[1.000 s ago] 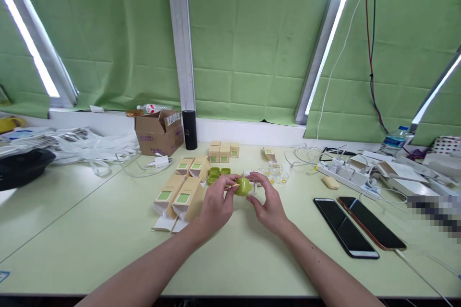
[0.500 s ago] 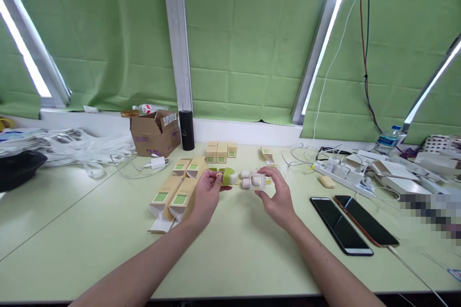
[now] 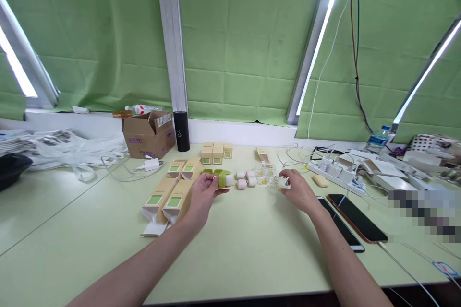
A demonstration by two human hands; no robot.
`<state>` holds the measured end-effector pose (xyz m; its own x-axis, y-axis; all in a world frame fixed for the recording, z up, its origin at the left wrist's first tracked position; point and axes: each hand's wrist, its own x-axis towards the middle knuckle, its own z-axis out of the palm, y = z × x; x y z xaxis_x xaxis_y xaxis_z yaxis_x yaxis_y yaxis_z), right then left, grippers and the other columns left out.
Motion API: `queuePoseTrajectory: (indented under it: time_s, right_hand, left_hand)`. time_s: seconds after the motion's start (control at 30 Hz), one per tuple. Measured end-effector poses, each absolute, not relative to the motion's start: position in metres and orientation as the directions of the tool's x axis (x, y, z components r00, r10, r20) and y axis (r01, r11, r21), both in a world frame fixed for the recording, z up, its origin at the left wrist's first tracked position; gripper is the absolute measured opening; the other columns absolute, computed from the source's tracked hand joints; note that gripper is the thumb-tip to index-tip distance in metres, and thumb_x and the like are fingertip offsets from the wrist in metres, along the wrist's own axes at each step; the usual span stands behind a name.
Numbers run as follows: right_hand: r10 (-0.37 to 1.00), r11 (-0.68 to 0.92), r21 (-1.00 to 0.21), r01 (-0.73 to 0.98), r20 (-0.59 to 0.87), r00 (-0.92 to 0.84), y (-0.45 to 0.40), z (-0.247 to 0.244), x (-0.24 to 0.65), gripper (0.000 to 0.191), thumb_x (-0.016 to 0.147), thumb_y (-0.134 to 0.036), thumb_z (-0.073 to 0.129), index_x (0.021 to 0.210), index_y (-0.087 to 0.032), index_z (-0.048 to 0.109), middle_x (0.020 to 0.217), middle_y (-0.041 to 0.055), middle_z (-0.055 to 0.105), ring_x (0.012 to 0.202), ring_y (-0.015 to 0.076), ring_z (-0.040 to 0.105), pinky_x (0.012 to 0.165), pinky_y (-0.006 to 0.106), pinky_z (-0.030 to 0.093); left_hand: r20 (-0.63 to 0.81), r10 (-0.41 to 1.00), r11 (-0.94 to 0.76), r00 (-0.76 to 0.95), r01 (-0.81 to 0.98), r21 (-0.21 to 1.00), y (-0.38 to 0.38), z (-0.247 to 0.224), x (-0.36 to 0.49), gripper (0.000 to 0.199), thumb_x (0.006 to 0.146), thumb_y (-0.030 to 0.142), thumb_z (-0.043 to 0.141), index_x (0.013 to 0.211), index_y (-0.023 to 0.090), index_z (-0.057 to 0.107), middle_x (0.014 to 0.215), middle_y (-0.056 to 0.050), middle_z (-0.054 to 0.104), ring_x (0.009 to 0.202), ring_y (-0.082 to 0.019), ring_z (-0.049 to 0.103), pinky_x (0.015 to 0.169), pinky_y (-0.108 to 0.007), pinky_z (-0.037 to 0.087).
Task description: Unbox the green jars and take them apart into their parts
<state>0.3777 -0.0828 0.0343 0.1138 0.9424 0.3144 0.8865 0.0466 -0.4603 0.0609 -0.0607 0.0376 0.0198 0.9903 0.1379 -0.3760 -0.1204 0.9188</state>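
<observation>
A small green item with a white end [image 3: 225,180] is between the fingers of my left hand [image 3: 204,194], near the middle of the table. My right hand [image 3: 297,191] pinches a clear cup-like piece [image 3: 281,182] at the right end of a group of clear pieces [image 3: 263,176]. Several pale pink and white caps [image 3: 241,183] stand between the two hands. Left of my left hand are cardboard boxes with green labels [image 3: 175,201], the front ones with open flaps.
Smaller boxes [image 3: 217,153] stand at the back, near a black cylinder [image 3: 181,131] and an open carton [image 3: 149,135]. Two phones [image 3: 357,217] lie at the right, with a power strip [image 3: 333,175] and tangled cables behind them.
My right hand has moved right, away from the caps, and now pinches a clear piece farther right. My left hand keeps the green item. The view has shifted slightly right.
</observation>
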Motion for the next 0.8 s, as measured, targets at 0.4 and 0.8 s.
queuePoseTrajectory:
  time_s: [0.4, 0.8]
  right_hand:
    - [0.971, -0.055, -0.347, 0.936, 0.200, 0.131, -0.080, 0.026, 0.374, 0.056, 0.081, 0.000, 0.058, 0.132, -0.022, 0.058, 0.129, 0.0111, 0.054, 0.095, 0.0193, 0.068, 0.076, 0.027, 0.046]
    - [0.758, 0.522, -0.503, 0.689, 0.644, -0.104, -0.091, 0.070, 0.293, 0.033, 0.089, -0.021, 0.064, 0.121, -0.028, 0.061, 0.122, 0.0068, 0.068, 0.112, 0.0263, 0.064, 0.092, 0.044, 0.055]
  left_hand:
    - [0.109, 0.992, -0.073, 0.065, -0.415, 0.907, -0.063, 0.038, 0.063, 0.040, 0.070, 0.037, 0.090, 0.083, 0.018, 0.057, 0.085, -0.003, 0.071, 0.079, -0.018, 0.071, 0.078, -0.037, 0.065]
    - [-0.002, 0.986, 0.089, 0.169, -0.508, 0.857, -0.063, 0.036, 0.063, 0.027, 0.077, 0.019, 0.081, 0.086, 0.018, 0.056, 0.093, -0.009, 0.077, 0.078, -0.021, 0.077, 0.088, -0.042, 0.064]
